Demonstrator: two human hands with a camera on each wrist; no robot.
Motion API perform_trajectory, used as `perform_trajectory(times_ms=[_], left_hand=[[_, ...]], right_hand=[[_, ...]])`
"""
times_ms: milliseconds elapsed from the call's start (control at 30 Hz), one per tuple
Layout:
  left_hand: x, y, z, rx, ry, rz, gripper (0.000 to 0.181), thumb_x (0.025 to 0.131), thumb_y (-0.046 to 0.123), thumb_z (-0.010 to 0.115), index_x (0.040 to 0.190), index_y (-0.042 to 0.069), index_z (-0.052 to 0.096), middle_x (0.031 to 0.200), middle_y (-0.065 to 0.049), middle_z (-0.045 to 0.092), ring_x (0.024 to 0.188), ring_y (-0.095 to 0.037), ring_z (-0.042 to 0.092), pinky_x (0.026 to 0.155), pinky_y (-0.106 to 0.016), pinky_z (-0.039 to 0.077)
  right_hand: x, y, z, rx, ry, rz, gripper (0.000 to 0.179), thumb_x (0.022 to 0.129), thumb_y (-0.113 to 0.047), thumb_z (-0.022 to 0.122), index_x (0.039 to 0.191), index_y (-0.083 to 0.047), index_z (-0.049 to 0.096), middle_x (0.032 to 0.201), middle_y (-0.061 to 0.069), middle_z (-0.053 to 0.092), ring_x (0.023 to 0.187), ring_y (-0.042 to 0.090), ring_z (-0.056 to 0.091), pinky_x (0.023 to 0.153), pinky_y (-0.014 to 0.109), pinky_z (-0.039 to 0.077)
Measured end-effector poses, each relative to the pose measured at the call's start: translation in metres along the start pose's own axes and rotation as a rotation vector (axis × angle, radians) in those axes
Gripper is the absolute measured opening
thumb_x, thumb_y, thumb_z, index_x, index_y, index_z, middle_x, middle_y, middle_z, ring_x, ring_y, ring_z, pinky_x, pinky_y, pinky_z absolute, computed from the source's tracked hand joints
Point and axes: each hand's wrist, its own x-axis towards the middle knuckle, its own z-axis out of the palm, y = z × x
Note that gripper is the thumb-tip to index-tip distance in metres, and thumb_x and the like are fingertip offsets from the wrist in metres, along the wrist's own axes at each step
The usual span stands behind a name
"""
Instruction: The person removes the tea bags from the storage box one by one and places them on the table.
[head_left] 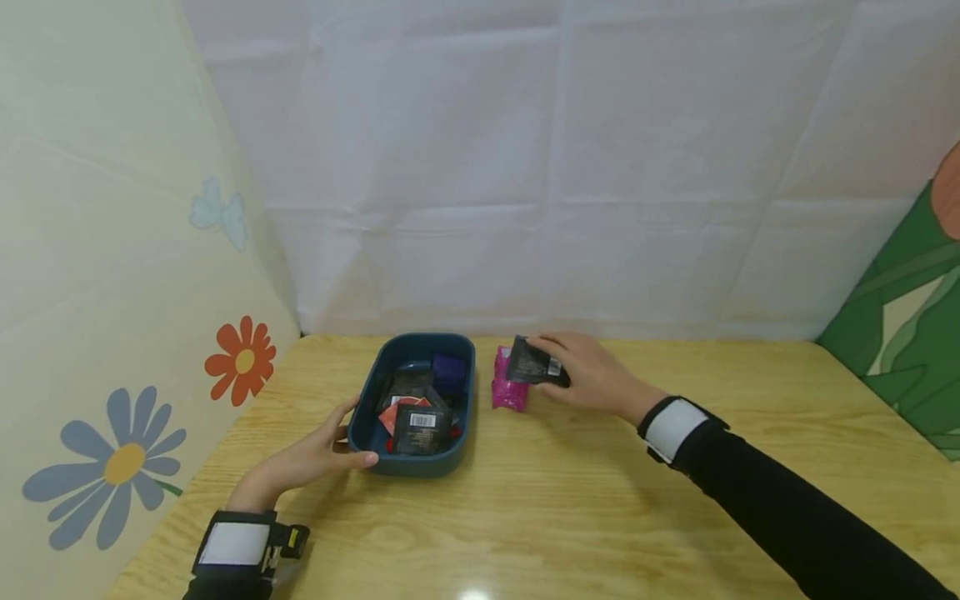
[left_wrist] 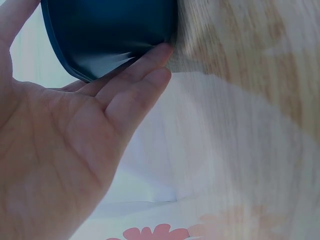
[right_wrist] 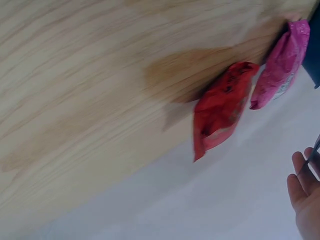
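A dark blue bin (head_left: 443, 465) holds several small packets, among them a black packet with a barcode (head_left: 420, 430), an orange-red one (head_left: 389, 414) and a dark purple item (head_left: 448, 372). My left hand (head_left: 318, 451) grips the bin's near left side, thumb by the front corner and fingers along the wall. In my right hand (head_left: 592, 372) a black packet (head_left: 527, 362) is pinched above the table, to the right of the bin. Below and partly behind it lies a pink packet (head_left: 510, 395). The right wrist view also shows a red packet (right_wrist: 225, 107) beside the pink one.
The wooden table (head_left: 525, 517) meets a white cloth backdrop (head_left: 585, 208) at its far edge. A flower-printed panel (head_left: 127, 333) stands on the left, a green patterned panel (head_left: 907, 350) on the right.
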Motion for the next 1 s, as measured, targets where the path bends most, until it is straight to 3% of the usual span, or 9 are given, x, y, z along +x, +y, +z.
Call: perform_trajectory(times_ms=[167,700,1000], left_hand=[[-0.001,0.001,0.000,-0.013,0.007,-0.019,0.097,0.090,0.033,0.075,0.158,0.014,0.008,0.147,-0.033,0.035,0.129,-0.048,0.042,0.102,-0.065,0.034],[0.001,0.000,0.000,-0.011,-0.017,0.012,0.097,0.092,0.031,0.073,0.158,0.011,0.004,0.148,-0.036,0.031,0.130,-0.052,0.039,0.099,-0.066,0.035],[-0.003,0.003,0.001,-0.032,-0.022,-0.002,0.097,0.091,0.031,0.073,0.158,0.013,0.005,0.150,-0.035,0.029,0.133,-0.051,0.036,0.102,-0.065,0.034]], right_hand=[[-0.008,0.008,-0.001,-0.012,0.000,0.005,0.073,0.086,-0.035,0.077,0.146,-0.006,0.047,0.142,0.021,0.049,0.126,0.041,0.049,0.105,0.057,0.036],[-0.039,0.035,-0.005,-0.068,-0.033,0.084,0.073,0.087,-0.035,0.077,0.147,-0.008,0.046,0.141,0.023,0.050,0.125,0.044,0.049,0.102,0.060,0.038],[-0.061,0.052,-0.014,-0.091,-0.017,0.058,0.072,0.084,-0.029,0.080,0.145,-0.007,0.048,0.139,0.023,0.051,0.122,0.044,0.050,0.099,0.060,0.038]])
